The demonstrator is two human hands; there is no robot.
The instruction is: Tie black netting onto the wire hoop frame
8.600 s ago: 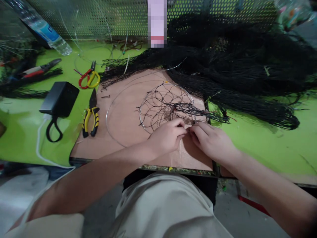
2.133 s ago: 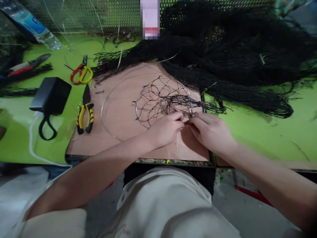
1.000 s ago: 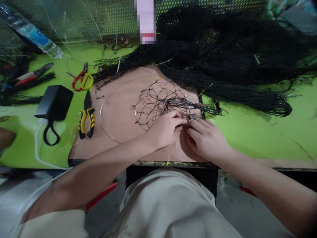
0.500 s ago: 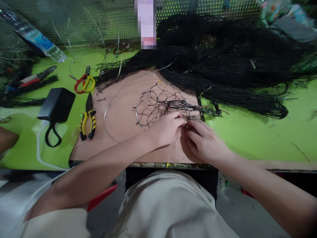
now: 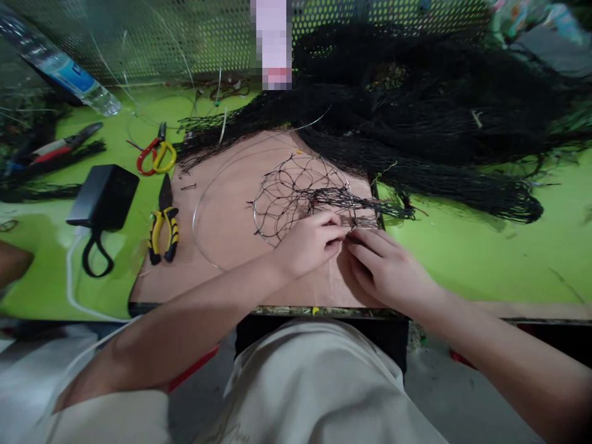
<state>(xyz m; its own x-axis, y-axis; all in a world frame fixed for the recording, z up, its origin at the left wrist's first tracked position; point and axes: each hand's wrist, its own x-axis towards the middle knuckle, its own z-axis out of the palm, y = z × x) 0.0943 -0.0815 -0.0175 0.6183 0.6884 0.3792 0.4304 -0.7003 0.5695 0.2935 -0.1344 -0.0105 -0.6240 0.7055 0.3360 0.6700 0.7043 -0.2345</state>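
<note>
A black net (image 5: 282, 194) with wide meshes is strung on a thin wire hoop (image 5: 254, 216), lying on a brown board (image 5: 240, 197). At the hoop's near right side my left hand (image 5: 314, 240) is closed in a pinch. My right hand (image 5: 391, 262) pinches just beside it, the fingertips of both almost touching. The hoop runs in under the fingers, which hide the exact spot they grip. A bunched strand of the net trails right, past the board's edge.
Left of the hoop lie yellow-black pliers (image 5: 163, 225), red-yellow snippers (image 5: 157, 154) and a black box-shaped device (image 5: 104, 196) with a white cable. A large black net heap (image 5: 416, 117) covers the back right. A water bottle (image 5: 76, 77) leans at the back left. Another person's arm (image 5: 13, 256) shows at the left edge.
Both hands stay at the same part of the hoop. Their fingers have shifted only slightly, and the whole view has moved a little.
</note>
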